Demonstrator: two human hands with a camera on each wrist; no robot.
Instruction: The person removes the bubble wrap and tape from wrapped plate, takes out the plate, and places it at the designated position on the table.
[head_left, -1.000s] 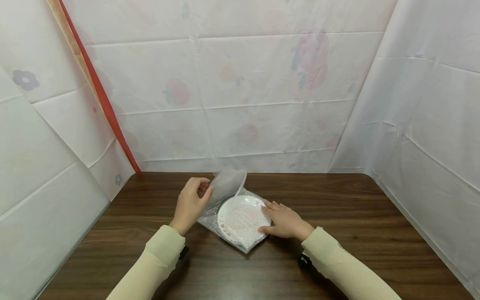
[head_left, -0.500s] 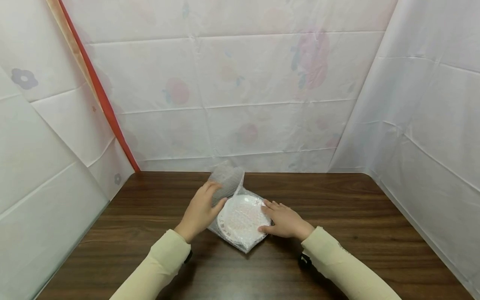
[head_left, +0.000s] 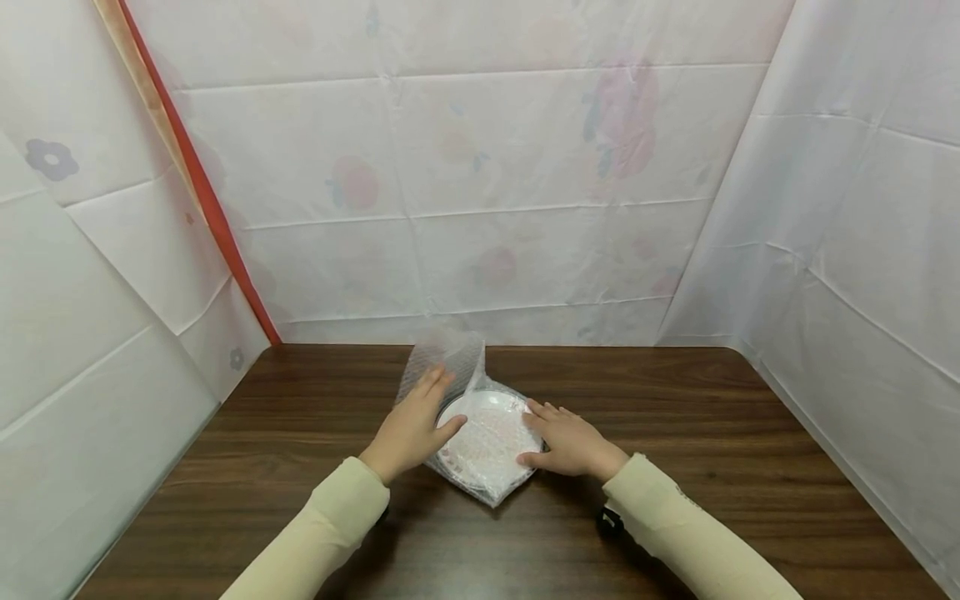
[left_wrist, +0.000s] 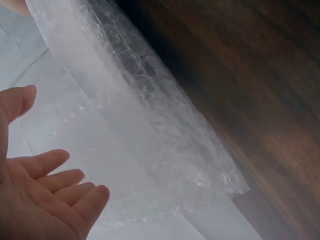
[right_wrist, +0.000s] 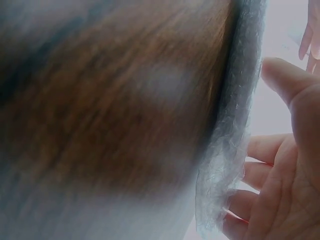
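Observation:
A round white plate (head_left: 487,442) with a patterned rim lies on the table, covered by clear bubble wrap (head_left: 447,350). One flap of the wrap stands up at the far left of the plate. My left hand (head_left: 411,429) is over the plate's left side, fingers straight and thumb apart, fingertips close to the raised flap. In the left wrist view that hand (left_wrist: 50,200) holds nothing; the bubble wrap (left_wrist: 165,130) rises beside it. My right hand (head_left: 570,443) rests with spread fingers on the plate's right edge. In the right wrist view its fingers (right_wrist: 260,147) touch the wrapped edge (right_wrist: 225,125).
The dark wooden table (head_left: 712,450) extends around the wrapped plate. White patterned sheets (head_left: 525,167) hang behind and on both sides, with a red strip (head_left: 217,225) at the left corner. A dark device (head_left: 610,522) sits under the right cuff.
My left hand has let go of the flap and moved right toward the plate, fingers straightening. The flap now stands by itself, leaning away. The right hand has stayed put.

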